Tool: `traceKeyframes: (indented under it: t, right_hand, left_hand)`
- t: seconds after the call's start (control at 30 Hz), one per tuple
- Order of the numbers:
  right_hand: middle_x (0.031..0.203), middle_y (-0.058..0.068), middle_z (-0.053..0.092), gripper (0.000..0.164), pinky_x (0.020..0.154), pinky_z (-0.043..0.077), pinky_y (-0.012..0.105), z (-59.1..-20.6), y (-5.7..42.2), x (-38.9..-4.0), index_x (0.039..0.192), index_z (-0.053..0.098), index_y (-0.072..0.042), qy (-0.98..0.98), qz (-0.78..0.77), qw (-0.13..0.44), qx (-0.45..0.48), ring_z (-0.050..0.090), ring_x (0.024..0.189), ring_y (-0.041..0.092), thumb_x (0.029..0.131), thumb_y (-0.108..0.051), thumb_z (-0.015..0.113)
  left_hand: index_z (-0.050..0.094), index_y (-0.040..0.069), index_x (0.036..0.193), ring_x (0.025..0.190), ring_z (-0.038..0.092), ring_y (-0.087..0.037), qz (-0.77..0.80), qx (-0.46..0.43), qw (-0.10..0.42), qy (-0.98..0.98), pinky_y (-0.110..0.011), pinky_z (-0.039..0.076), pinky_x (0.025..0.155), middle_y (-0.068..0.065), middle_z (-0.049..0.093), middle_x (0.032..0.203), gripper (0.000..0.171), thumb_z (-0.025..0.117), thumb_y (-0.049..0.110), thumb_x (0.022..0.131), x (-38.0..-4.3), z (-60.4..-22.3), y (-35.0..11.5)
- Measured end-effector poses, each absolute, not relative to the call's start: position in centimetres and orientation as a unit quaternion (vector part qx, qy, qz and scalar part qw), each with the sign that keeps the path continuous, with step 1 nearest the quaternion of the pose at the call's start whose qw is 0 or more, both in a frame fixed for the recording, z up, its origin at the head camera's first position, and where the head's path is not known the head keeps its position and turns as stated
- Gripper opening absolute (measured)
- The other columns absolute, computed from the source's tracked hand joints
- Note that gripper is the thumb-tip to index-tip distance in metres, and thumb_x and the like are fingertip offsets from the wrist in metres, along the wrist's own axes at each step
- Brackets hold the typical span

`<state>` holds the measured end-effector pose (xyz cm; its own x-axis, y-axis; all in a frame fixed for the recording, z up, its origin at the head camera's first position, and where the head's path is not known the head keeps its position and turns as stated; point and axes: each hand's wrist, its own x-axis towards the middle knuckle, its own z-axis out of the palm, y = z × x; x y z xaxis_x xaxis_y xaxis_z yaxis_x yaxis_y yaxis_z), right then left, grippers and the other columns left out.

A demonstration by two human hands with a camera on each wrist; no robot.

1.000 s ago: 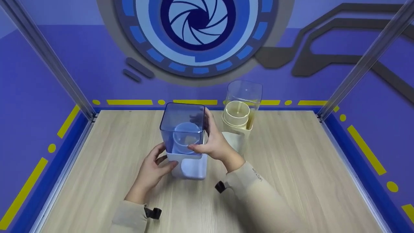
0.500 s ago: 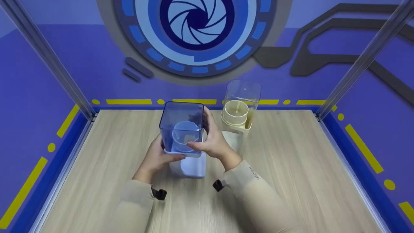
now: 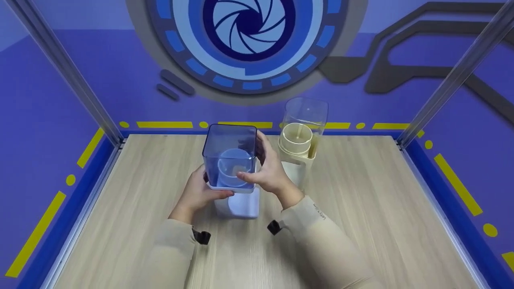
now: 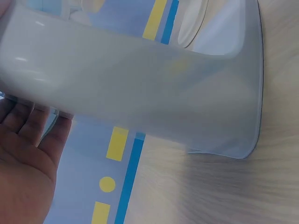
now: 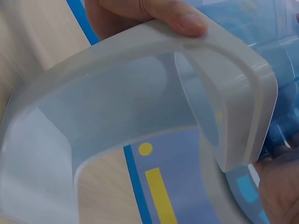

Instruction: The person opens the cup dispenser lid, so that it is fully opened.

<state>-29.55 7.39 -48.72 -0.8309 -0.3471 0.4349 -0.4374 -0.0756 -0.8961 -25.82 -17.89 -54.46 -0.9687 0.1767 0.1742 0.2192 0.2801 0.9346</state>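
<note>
In the head view, both hands hold a dispenser with a see-through blue box (image 3: 229,138) over a white C-shaped stand (image 3: 245,204). A round cup shows through the blue wall. My left hand (image 3: 196,193) grips the left side at the seam, its thumb along the front. On the right, my right hand (image 3: 272,173) clasps the blue box, thumb across its front face and fingers round the far side. The white stand (image 4: 121,84) fills much of the left wrist view, left fingers (image 4: 28,121) behind it. In the right wrist view the stand (image 5: 247,88) shows a round hole underneath its upper part.
Behind and to the right stands a similar beige dispenser (image 3: 296,147) with a clear upper box, close to the back wall (image 3: 120,80). The wooden tabletop (image 3: 361,224) is bordered by metal posts (image 3: 441,76) and printed blue side panels.
My left hand has slid up and to the right on the dispenser, its thumb now just under the blue box's front edge. My right hand keeps its hold on the box.
</note>
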Motion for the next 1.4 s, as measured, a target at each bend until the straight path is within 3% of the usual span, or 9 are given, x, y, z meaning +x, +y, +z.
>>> traceKeyframes:
  t: [0.13, 0.33, 0.53, 0.8, 1.13, 1.4]
  right_hand:
    - [0.154, 0.026, 0.061, 0.137, 0.127, 0.052, 0.03, -48.6, 7.6, -29.4, 0.169, 0.029, 0.004, -0.661, 0.686, 0.033, 0.3, 0.063, 0.142, 0.028, 0.068, -0.047, 0.107]
    - [0.151, 0.018, 0.063, 0.128, 0.127, 0.053, 0.033, -48.4, 7.8, -29.3, 0.168, 0.034, 0.002, -0.668, 0.672, 0.049, 0.316, 0.064, 0.14, 0.027, 0.068, -0.035, 0.106]
    - [0.152, 0.02, 0.064, 0.129, 0.126, 0.054, 0.033, -48.2, 7.7, -29.5, 0.168, 0.034, 0.001, -0.67, 0.674, 0.049, 0.308, 0.065, 0.139, 0.027, 0.072, -0.045, 0.106]
    - [0.153, 0.019, 0.062, 0.13, 0.126, 0.054, 0.034, -48.0, 7.7, -29.3, 0.168, 0.034, 0.001, -0.674, 0.664, 0.056, 0.319, 0.064, 0.141, 0.029, 0.071, -0.046, 0.106]
    - [0.152, 0.023, 0.062, 0.135, 0.125, 0.055, 0.034, -48.3, 7.5, -29.6, 0.168, 0.031, 0.002, -0.667, 0.671, 0.063, 0.319, 0.065, 0.139, 0.029, 0.072, -0.057, 0.104]
    - [0.153, 0.02, 0.06, 0.138, 0.126, 0.053, 0.034, -47.2, 7.6, -29.2, 0.168, 0.031, 0.004, -0.653, 0.683, 0.09, 0.314, 0.062, 0.139, 0.027, 0.071, -0.06, 0.105]
  left_hand:
    - [0.057, 0.017, 0.162, 0.141, 0.069, -0.029, -0.58, -0.141, 0.028, -0.802, -0.057, 0.054, 0.128, -0.005, 0.073, 0.153, 0.106, 0.111, 0.029, 0.071, -26.0, -54.3, -17.6]
    - [0.057, 0.016, 0.162, 0.141, 0.068, -0.03, -0.563, -0.131, 0.027, -0.815, -0.058, 0.054, 0.129, -0.006, 0.073, 0.153, 0.108, 0.111, 0.034, 0.069, -25.9, -54.2, -17.6]
    - [0.057, 0.02, 0.163, 0.144, 0.067, -0.028, -0.58, -0.121, 0.022, -0.805, -0.058, 0.052, 0.131, -0.003, 0.071, 0.155, 0.109, 0.111, 0.03, 0.069, -25.7, -54.2, -17.6]
    - [0.052, 0.023, 0.166, 0.148, 0.064, -0.028, -0.581, -0.122, 0.018, -0.804, -0.058, 0.047, 0.135, -0.003, 0.068, 0.16, 0.113, 0.111, 0.032, 0.071, -25.8, -54.3, -17.6]
    - [0.053, 0.023, 0.166, 0.146, 0.066, -0.028, -0.584, -0.118, 0.011, -0.803, -0.058, 0.05, 0.133, -0.002, 0.069, 0.158, 0.114, 0.112, 0.033, 0.069, -25.9, -54.4, -17.7]
    - [0.056, 0.022, 0.164, 0.147, 0.065, -0.027, -0.589, -0.113, 0.009, -0.8, -0.057, 0.049, 0.133, -0.001, 0.07, 0.157, 0.109, 0.11, 0.022, 0.07, -25.9, -54.2, -17.8]
